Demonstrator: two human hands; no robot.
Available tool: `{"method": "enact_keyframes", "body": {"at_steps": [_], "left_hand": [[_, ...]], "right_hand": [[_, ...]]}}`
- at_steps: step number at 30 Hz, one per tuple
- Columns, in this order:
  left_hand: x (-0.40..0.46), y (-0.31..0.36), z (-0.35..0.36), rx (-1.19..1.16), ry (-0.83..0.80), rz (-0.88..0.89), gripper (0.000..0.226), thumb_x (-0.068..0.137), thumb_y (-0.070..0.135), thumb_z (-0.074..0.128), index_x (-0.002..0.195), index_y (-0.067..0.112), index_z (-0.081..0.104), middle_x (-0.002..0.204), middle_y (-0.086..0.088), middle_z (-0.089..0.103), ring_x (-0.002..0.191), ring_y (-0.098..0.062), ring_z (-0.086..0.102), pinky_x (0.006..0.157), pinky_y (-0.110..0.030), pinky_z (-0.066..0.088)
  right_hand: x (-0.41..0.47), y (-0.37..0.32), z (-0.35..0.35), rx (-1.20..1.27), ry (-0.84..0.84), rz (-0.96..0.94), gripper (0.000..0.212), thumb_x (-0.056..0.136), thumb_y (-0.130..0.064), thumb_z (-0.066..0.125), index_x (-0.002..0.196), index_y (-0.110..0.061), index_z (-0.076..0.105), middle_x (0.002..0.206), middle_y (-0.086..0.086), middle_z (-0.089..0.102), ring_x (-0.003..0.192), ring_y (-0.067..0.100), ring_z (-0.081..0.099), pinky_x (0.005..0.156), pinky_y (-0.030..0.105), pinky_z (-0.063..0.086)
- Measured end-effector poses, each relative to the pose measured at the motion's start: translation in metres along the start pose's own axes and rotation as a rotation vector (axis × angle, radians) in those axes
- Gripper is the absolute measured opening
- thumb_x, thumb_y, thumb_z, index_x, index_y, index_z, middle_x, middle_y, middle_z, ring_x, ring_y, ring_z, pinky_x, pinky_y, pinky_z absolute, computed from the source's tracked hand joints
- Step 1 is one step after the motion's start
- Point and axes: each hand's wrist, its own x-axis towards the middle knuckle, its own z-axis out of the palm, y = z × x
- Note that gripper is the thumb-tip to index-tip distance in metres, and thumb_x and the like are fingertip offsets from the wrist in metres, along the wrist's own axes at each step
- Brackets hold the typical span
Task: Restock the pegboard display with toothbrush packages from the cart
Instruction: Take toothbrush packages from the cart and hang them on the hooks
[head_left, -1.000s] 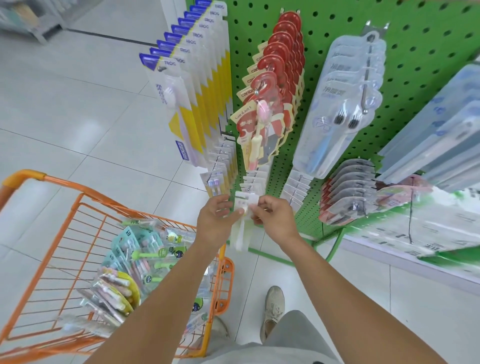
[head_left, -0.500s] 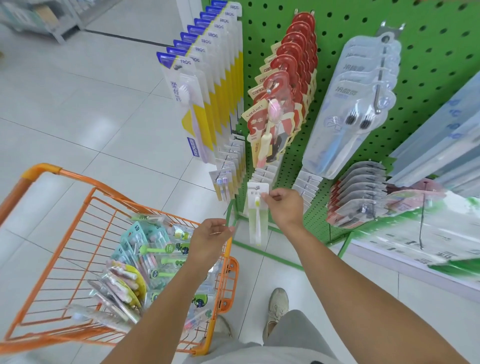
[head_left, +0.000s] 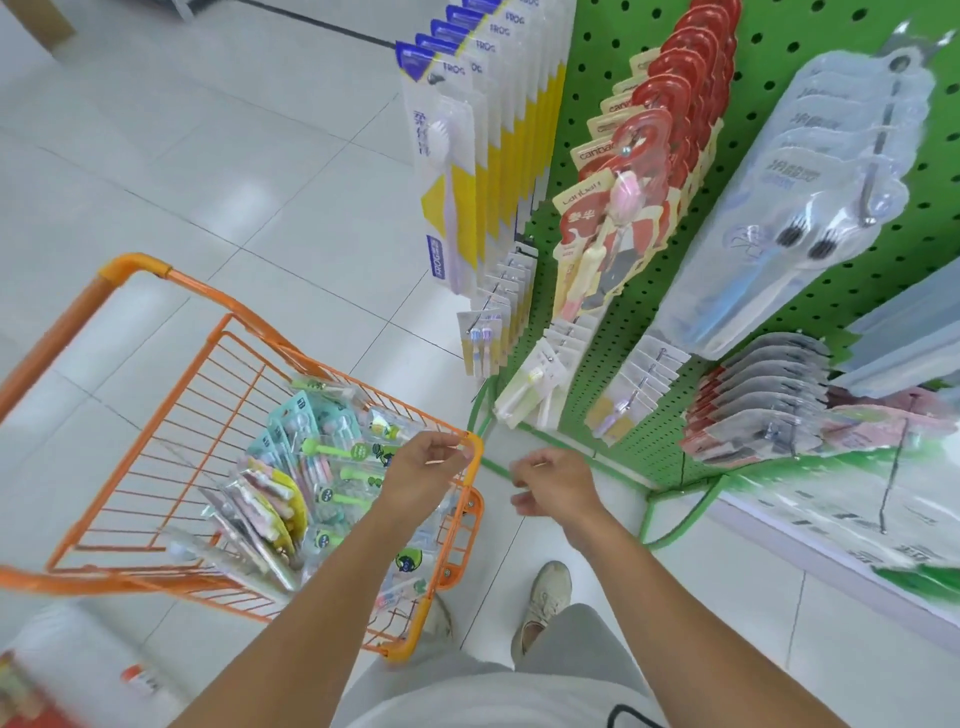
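Both hands are empty: the left hand (head_left: 423, 470) hovers with loose fingers above the cart's (head_left: 132, 332) near rim, over the toothbrush packages (head_left: 332, 467); the right hand (head_left: 553, 480) hangs relaxed near the green pegboard (head_left: 769, 31). The pile is tangled, so a careless grip may lift several packs and drop one on the floor.

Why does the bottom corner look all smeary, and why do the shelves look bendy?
Head view: the bottom-left corner is motion-blurred, and so is the shelf at lower right; the wide lens bends the green pegboard and its packages outward; soft light patches shine on the floor tiles; the orange cart and both hands look fairly sharp.
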Motion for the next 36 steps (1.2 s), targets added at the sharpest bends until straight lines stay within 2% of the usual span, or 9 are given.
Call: {"method": "enact_keyframes", "body": {"at_steps": [4,8,13,17,22,26,32,34,36], "left_hand": [[-0.014,-0.031,-0.028,0.023,0.134,-0.068,0.021,0.088,0.021,0.076,0.106,0.015,0.068,0.099,-0.005,0.068,0.086,-0.017,0.064,0.067,-0.021,0.052],[-0.031,-0.064,-0.076,0.046,0.340,-0.135,0.015,0.087,0.018,0.076,0.098,0.016,0.067,0.086,0.005,0.065,0.080,-0.014,0.062,0.064,-0.018,0.048],[-0.044,-0.097,-0.141,0.150,0.536,-0.235,0.031,0.087,0.022,0.074,0.114,0.011,0.063,0.104,-0.003,0.065,0.097,-0.024,0.062,0.086,-0.035,0.051],[-0.039,-0.115,-0.191,0.051,0.490,-0.382,0.042,0.085,0.017,0.062,0.127,0.012,0.057,0.119,0.000,0.063,0.102,-0.024,0.057,0.082,-0.031,0.046],[-0.024,-0.133,-0.229,-0.175,0.336,-0.497,0.039,0.096,0.005,0.054,0.135,0.013,0.049,0.118,-0.002,0.052,0.108,-0.025,0.048,0.087,-0.029,0.038],[-0.008,-0.154,-0.243,-0.231,0.286,-0.475,0.055,0.098,0.008,0.053,0.150,0.012,0.036,0.137,-0.005,0.049,0.111,-0.026,0.051,0.085,-0.030,0.040],[0.005,-0.169,-0.255,-0.353,0.306,-0.513,0.063,0.100,0.008,0.045,0.157,0.018,0.022,0.143,-0.009,0.045,0.111,-0.025,0.053,0.082,-0.029,0.039],[0.007,-0.171,-0.257,-0.385,0.307,-0.516,0.060,0.100,0.012,0.049,0.155,0.016,0.027,0.139,-0.008,0.045,0.113,-0.026,0.047,0.086,-0.031,0.036],[0.008,-0.169,-0.256,-0.407,0.338,-0.507,0.054,0.098,0.019,0.056,0.148,0.013,0.036,0.136,-0.007,0.048,0.109,-0.024,0.048,0.088,-0.032,0.039]], "right_hand": [[-0.013,0.021,0.044,-0.250,-0.320,0.044,0.017,0.090,-0.014,0.071,0.101,-0.002,0.069,0.086,0.013,0.071,0.062,0.023,0.067,0.061,0.032,0.060],[-0.017,0.005,0.090,-0.352,-0.416,-0.061,0.007,0.091,-0.011,0.067,0.092,-0.005,0.071,0.086,0.015,0.072,0.064,0.020,0.067,0.062,0.034,0.057],[-0.018,-0.009,0.152,-0.570,-0.451,-0.285,0.012,0.091,-0.018,0.072,0.095,-0.006,0.071,0.085,0.008,0.071,0.072,0.019,0.069,0.070,0.034,0.059],[-0.017,0.002,0.214,-0.854,-0.516,-0.365,0.038,0.087,-0.031,0.078,0.108,-0.002,0.068,0.100,0.010,0.068,0.093,0.026,0.066,0.082,0.039,0.055],[-0.015,0.013,0.304,-0.944,-0.393,-0.415,0.069,0.084,-0.044,0.079,0.135,-0.005,0.054,0.131,0.010,0.059,0.118,0.027,0.058,0.088,0.032,0.045],[-0.005,0.025,0.361,-1.052,-0.307,-0.385,0.047,0.087,-0.043,0.075,0.112,-0.007,0.058,0.105,0.008,0.060,0.100,0.027,0.059,0.074,0.034,0.044],[0.014,0.038,0.372,-0.978,-0.118,-0.349,0.010,0.089,-0.007,0.068,0.097,-0.010,0.065,0.091,0.003,0.060,0.089,0.027,0.061,0.073,0.033,0.047],[0.019,0.040,0.364,-1.036,-0.167,-0.362,0.031,0.086,0.000,0.068,0.062,-0.016,0.059,0.066,0.000,0.052,0.070,0.022,0.054,0.068,0.031,0.045],[0.020,0.038,0.353,-1.040,-0.191,-0.376,0.038,0.084,0.005,0.066,0.050,-0.009,0.056,0.055,0.004,0.046,0.060,0.021,0.051,0.064,0.033,0.049]]}}
